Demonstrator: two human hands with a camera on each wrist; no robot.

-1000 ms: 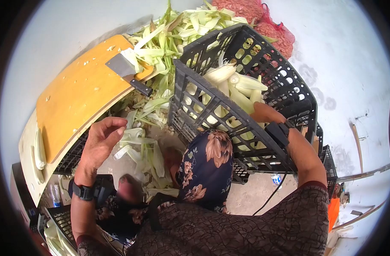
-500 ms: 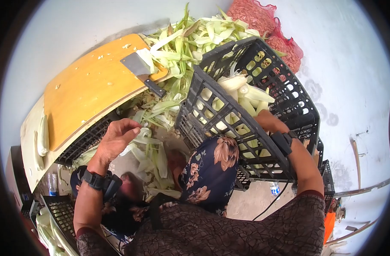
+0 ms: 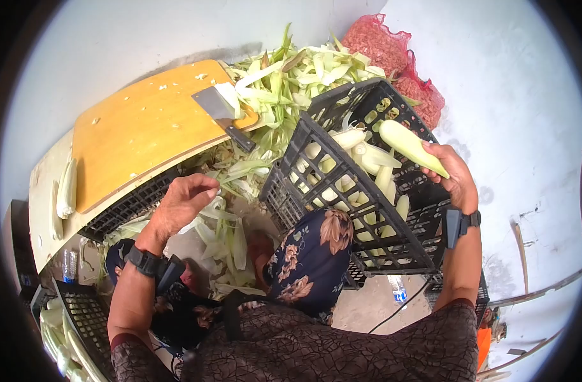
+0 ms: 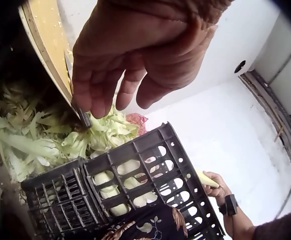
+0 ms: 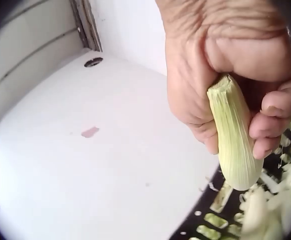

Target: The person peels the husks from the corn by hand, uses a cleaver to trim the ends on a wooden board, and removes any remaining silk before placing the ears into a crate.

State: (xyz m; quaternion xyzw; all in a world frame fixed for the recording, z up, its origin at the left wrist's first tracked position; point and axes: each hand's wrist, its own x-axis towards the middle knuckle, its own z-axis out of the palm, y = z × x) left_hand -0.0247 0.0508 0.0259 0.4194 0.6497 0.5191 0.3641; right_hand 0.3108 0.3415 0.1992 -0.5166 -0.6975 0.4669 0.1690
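Observation:
The right hand [image 3: 453,175] grips a pale green ear of corn [image 3: 409,145] by its stem end, above the right side of a black plastic crate [image 3: 361,184]. In the right wrist view thumb and fingers curl round the ear [image 5: 233,135]. More ears [image 3: 383,184] lie inside the tilted crate, which leans by the person's knee. The left hand [image 3: 184,202] hangs with loosely bent fingers and holds nothing, in front of the yellow board's [image 3: 138,134] near edge; the left wrist view shows this hand [image 4: 140,55] empty too.
A cleaver [image 3: 224,118] lies on the board's right end, two ears [image 3: 66,191] at its left. Loose husks [image 3: 297,76] are heaped behind the crate and on the floor. Red mesh sacks [image 3: 380,48] stand at the wall. Another crate [image 3: 84,318] with corn is at lower left.
The right hand has come up out of the crate with an ear of corn, moving up and right. The left hand remains raised and empty. The head view has shifted somewhat.

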